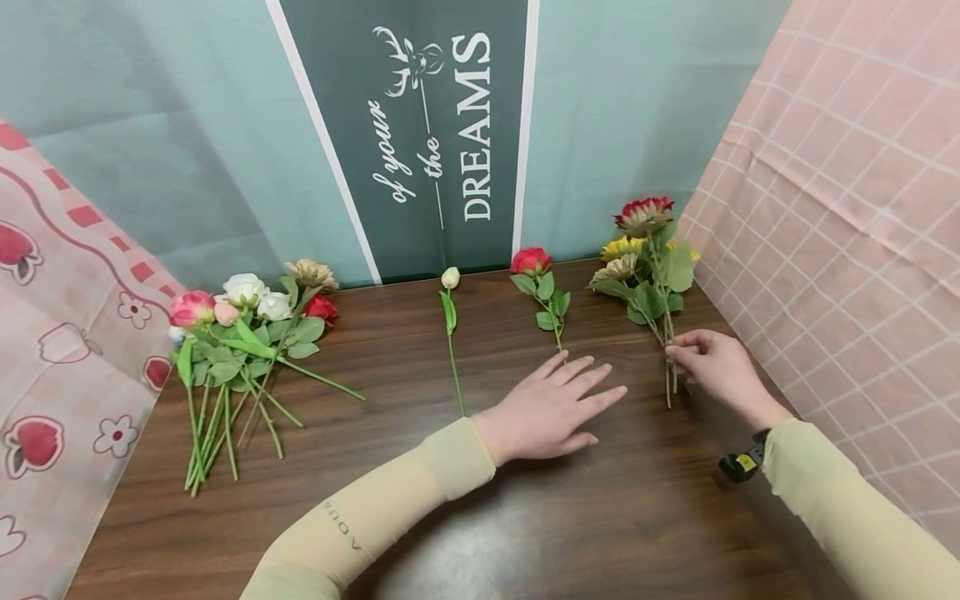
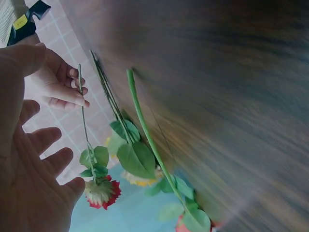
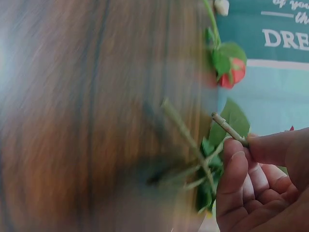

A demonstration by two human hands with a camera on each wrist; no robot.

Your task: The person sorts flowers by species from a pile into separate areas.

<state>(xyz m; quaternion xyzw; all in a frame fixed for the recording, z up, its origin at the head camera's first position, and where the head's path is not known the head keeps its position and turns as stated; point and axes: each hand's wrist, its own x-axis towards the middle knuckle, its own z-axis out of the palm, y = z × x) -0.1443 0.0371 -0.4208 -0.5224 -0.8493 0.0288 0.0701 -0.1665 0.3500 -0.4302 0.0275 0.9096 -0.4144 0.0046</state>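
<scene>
My right hand (image 1: 716,371) pinches the stem of a dark red flower (image 1: 645,215) between thumb and fingers, its bloom upright at the far right. In the right wrist view the cut end of that stem (image 3: 227,126) sticks out past the fingertips. Behind it lie a yellow flower (image 1: 621,248) and a beige flower (image 1: 617,268), with leaves and stems partly overlapped by the held one. My left hand (image 1: 551,404) is spread, palm down over the table, holding nothing. Its fingertips are close to the stem end of a red rose (image 1: 531,262).
A white tulip (image 1: 450,278) lies at the middle of the wooden table (image 1: 420,517). On the left is a pile of pink, white, red and beige flowers (image 1: 243,290). A printed cloth (image 1: 615,100) hangs behind; a pink checked cloth (image 1: 847,208) borders the right.
</scene>
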